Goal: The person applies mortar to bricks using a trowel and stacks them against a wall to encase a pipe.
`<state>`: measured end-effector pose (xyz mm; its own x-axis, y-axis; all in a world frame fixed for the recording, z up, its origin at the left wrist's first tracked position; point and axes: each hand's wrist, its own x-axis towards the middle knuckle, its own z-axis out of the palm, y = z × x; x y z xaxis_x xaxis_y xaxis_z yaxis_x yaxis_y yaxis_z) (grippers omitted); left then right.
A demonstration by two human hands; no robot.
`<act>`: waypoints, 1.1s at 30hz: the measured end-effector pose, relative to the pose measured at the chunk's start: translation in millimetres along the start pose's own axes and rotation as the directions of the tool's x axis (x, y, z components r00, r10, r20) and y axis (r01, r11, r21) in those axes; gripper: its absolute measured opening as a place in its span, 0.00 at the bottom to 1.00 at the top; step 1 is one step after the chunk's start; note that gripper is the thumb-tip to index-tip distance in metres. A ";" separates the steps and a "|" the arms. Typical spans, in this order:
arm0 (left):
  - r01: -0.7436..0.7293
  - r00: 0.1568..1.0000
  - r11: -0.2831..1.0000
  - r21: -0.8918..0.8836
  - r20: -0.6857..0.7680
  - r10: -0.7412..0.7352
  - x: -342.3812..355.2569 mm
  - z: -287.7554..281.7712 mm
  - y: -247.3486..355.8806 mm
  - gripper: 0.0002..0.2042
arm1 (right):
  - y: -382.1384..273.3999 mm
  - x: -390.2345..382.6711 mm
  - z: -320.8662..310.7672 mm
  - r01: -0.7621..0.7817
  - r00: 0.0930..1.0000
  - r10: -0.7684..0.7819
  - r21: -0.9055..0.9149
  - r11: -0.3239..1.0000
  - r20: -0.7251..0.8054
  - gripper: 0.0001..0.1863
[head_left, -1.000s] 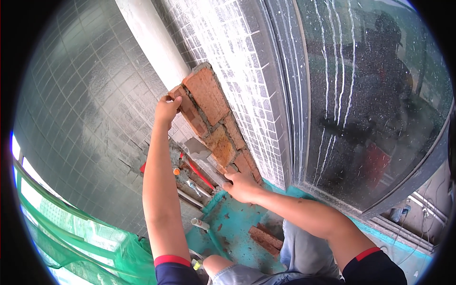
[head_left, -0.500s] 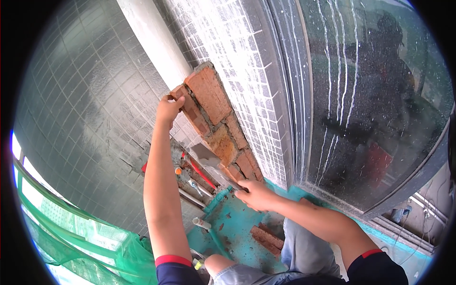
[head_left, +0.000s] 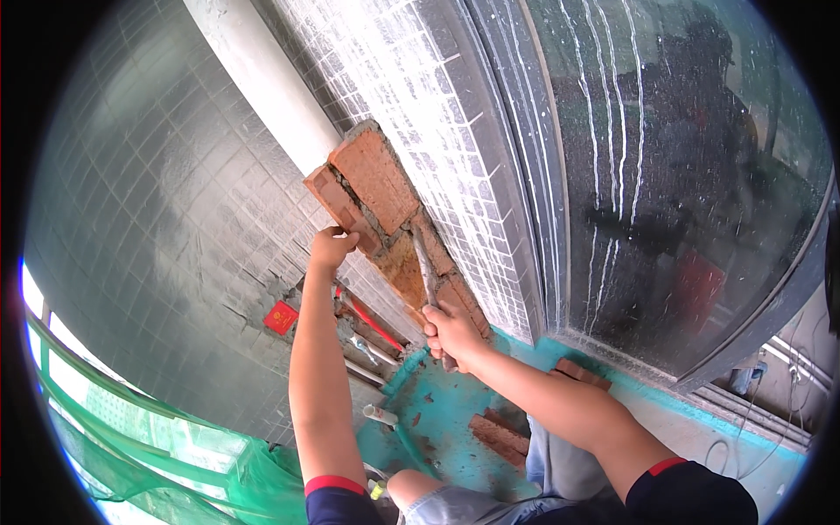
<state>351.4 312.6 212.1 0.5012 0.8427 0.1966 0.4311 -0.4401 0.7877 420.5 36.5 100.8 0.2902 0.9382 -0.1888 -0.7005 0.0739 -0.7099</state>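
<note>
My left hand (head_left: 334, 248) is closed at the lower end of a reddish brick (head_left: 336, 198) set along the left edge of a narrow brickwork column. Its thumb lies on the brick's face. My right hand (head_left: 453, 336) grips a trowel (head_left: 425, 267) by its handle. The trowel's blade is seen nearly edge-on, its tip at the mortar joint below a large upper brick (head_left: 374, 179). A yellowish mortar-smeared brick (head_left: 402, 267) lies just left of the blade. More bricks (head_left: 461, 297) sit lower in the column.
A white pipe (head_left: 262, 79) runs down behind the column, between tiled walls. Red and white pipes (head_left: 372, 322) sit in a wall recess near a red box (head_left: 281, 317). Loose bricks (head_left: 500, 437) lie on the turquoise floor (head_left: 437, 398). A dark glass pane (head_left: 674, 175) stands right, green netting (head_left: 149, 446) left.
My left hand has slid from the brick's upper end down to its lower end. My right hand has turned the trowel from lying flat at the column's left edge to edge-on against the joint.
</note>
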 end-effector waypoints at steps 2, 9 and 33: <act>-0.014 0.999 0.998 0.065 -0.044 0.017 1.1 2.4 -2.6 0.23 | 5.0 3.1 10.5 -0.009 1.000 0.009 -0.048 0.999 0.003 0.07; -0.057 0.996 0.994 0.098 -0.068 0.063 -2.4 4.2 -4.6 0.21 | 30.2 -16.1 41.7 -0.028 0.998 0.030 -0.053 0.998 0.052 0.10; 0.356 0.926 0.929 0.102 0.094 -0.365 -303.9 89.7 -297.1 0.20 | 41.6 -138.3 -9.0 -0.561 0.718 0.445 0.066 0.825 0.535 0.22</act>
<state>138.3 159.4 -134.0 0.3772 0.9121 -0.1608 0.6553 -0.1402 0.7423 357.1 -93.2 91.3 -0.4527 0.8873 -0.0884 -0.7837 -0.4432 -0.4352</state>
